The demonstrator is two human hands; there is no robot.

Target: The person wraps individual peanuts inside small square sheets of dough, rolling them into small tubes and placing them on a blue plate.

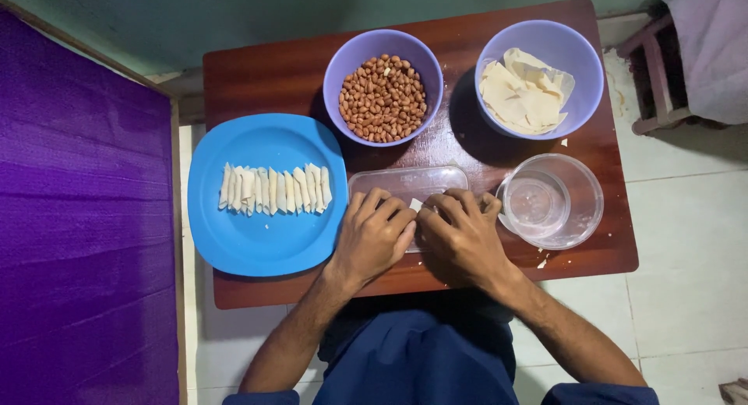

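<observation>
Pale rolled pastry sticks (274,189) already line the round blue plastic plate (257,249) on the dark wooden worktop (265,70). Over the clear plastic tray (405,179), the left hand (375,237) and right hand (463,237) pinch a small white wrapper piece (416,206) together. Many flat wrappers (522,93) and peanuts (383,98) remain in lilac bowls.

small pale wrapper piece (416,205) pinched between fingertips of left hand (374,237) and right hand (463,237), mostly hidden, only a white corner shows. it sits over a clear flat plastic tray (405,181) at the table's front edge, centre. both hands lie palm down, knuckles up, fingers curled inward and touching each other over the tray's near side
</observation>
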